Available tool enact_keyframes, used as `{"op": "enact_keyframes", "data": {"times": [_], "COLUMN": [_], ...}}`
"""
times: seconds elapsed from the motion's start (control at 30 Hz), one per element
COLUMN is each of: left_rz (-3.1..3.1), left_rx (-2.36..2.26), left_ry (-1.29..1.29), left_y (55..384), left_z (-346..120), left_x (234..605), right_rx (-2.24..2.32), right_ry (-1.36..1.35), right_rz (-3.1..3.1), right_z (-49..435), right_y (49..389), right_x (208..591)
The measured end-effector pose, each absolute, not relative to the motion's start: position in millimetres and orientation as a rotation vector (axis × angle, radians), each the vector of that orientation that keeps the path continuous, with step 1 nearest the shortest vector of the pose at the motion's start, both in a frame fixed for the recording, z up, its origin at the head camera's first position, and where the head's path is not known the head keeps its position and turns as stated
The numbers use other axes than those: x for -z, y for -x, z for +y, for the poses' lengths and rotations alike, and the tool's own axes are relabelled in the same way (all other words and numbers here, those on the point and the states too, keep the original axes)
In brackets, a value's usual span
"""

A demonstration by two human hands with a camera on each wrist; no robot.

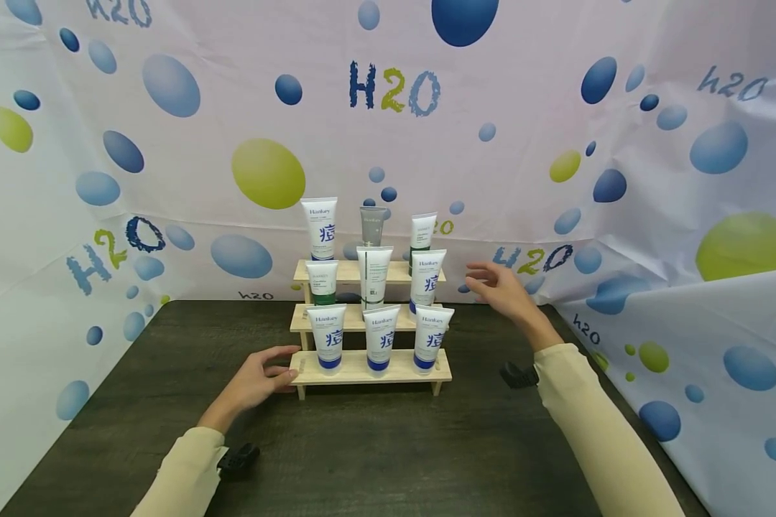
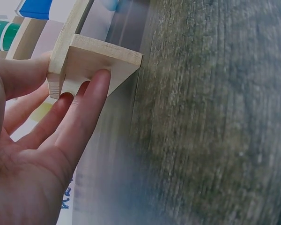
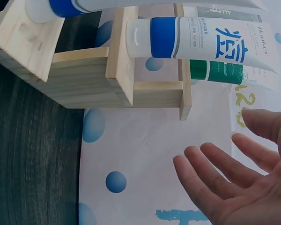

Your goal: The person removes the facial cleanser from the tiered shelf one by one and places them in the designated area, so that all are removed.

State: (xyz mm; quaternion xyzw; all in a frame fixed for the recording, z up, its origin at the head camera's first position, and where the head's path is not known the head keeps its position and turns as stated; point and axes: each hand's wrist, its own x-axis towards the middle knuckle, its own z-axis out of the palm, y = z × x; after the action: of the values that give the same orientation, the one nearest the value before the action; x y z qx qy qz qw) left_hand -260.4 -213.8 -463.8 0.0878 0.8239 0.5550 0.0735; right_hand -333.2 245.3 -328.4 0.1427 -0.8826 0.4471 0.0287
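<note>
A three-tier wooden display rack [image 1: 388,379] stands on the dark table, holding cosmetic tubes. My left hand [image 1: 252,382] grips the left end of its lowest shelf; the left wrist view shows the thumb [image 2: 28,75] at the board's edge and fingers underneath, by the leg [image 2: 103,54]. To the right of the rack, my right hand [image 1: 501,291] is raised with loosely bent fingers, touching nothing. Its nearest tube is the white-and-blue one [image 1: 427,278] on the middle shelf. Three white-and-blue tubes [image 1: 381,339] line the lowest shelf. A grey tube [image 1: 371,228] stands at top centre.
Behind the rack and along both sides hangs a white cloth [image 1: 530,108] printed with blue and green dots. The dark wood-grain table [image 1: 388,459] extends in front of the rack. A black strap piece [image 1: 519,375] hangs at my right wrist, another [image 1: 239,457] at my left.
</note>
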Motion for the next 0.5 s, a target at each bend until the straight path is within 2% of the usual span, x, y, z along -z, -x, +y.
{"op": "enact_keyframes", "data": {"times": [0.5], "left_rz": [2.410], "left_rx": [-1.697], "left_ry": [-0.273], "left_y": [260], "left_z": [-215], "left_x": [462], "right_rx": [-1.525], "right_ry": [-0.467], "right_rz": [-2.694], "right_z": [217], "right_y": [355], "right_x": [293]}}
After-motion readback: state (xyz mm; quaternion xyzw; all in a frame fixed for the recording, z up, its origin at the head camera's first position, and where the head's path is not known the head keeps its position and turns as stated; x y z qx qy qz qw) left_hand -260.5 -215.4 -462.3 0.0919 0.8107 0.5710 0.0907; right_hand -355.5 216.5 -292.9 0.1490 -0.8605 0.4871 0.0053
